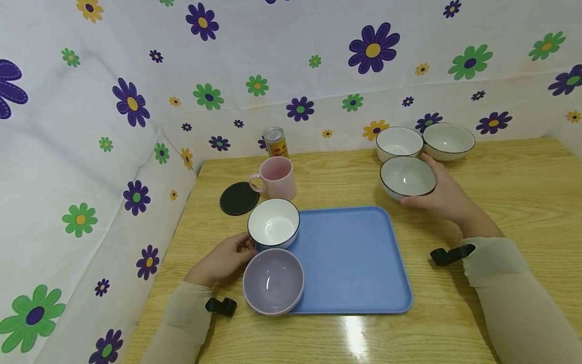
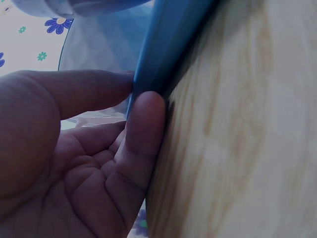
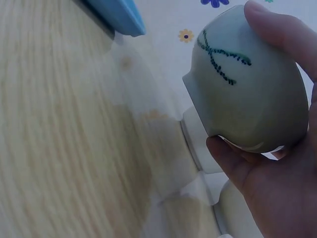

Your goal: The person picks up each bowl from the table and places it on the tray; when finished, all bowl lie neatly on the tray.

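My right hand grips a white bowl with a dark rim by its right side. In the right wrist view this bowl shows a green leafy pattern on its wall and is held above the wooden table. My left hand pinches the left edge of the blue tray; in the left wrist view thumb and finger meet at the tray's rim. On the tray's left part stand a white bowl with a dark rim and, nearer me, a purple bowl.
Two more white bowls, one on the left and one on the right, stand by the back wall. Behind the tray are a pink mug, a drink can and a black round coaster. Flowered cloth borders the table.
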A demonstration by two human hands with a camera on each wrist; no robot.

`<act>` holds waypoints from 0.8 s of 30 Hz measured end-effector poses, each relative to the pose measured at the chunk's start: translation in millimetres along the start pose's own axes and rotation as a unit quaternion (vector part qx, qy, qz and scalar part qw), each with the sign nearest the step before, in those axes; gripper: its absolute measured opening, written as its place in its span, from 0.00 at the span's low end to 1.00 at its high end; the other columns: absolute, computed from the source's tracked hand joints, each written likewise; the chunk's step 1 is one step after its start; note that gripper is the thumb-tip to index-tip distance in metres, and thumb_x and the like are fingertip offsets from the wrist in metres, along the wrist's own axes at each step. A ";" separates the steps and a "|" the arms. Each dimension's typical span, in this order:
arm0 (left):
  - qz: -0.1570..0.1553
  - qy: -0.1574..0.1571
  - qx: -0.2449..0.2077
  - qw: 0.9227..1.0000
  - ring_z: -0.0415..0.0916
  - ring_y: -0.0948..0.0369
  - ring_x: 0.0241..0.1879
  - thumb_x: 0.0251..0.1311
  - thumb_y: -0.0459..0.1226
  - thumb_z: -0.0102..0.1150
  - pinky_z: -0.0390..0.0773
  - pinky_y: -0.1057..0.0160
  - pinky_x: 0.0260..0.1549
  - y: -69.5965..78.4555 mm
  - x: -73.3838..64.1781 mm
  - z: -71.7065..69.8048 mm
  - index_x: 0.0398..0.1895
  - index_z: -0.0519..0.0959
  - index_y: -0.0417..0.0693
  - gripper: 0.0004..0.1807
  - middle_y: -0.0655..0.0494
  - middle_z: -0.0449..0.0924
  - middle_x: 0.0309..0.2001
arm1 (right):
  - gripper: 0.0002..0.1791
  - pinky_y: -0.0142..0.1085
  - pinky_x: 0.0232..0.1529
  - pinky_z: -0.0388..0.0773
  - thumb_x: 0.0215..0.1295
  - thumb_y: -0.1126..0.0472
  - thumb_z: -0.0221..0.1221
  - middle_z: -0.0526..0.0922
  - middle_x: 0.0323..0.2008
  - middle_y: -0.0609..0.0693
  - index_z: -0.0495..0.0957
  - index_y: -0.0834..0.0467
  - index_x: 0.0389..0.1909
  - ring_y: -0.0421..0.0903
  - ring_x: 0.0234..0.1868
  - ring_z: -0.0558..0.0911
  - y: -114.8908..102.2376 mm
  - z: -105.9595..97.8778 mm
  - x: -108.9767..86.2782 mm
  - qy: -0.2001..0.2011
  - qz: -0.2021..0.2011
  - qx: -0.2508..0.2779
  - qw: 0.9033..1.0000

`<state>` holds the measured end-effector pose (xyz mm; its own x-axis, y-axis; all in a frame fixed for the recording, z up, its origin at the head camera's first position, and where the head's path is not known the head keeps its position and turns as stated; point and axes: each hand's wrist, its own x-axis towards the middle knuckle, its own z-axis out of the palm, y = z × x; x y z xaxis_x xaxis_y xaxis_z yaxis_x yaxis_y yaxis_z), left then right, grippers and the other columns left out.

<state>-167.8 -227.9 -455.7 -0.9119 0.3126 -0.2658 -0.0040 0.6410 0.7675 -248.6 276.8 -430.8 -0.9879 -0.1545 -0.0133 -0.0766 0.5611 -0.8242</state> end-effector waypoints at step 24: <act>-0.005 -0.002 -0.009 1.000 0.72 0.59 0.35 0.68 0.36 0.59 0.73 0.60 0.38 2.3 -1.0 -0.4 0.47 0.77 0.42 0.09 0.53 0.75 0.33 | 0.71 0.65 0.67 0.55 0.44 0.65 0.79 0.48 0.78 0.58 0.40 0.49 0.81 0.61 0.71 0.57 -42.6 24.0 -13.3 -0.063 -0.106 0.035 0.992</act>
<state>-167.1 -227.1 -453.5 -0.9101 0.3090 -0.2760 -0.0204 0.6320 0.7747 -229.0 235.5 -409.0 -0.9253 -0.3665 0.0974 -0.2674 0.4483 -0.8529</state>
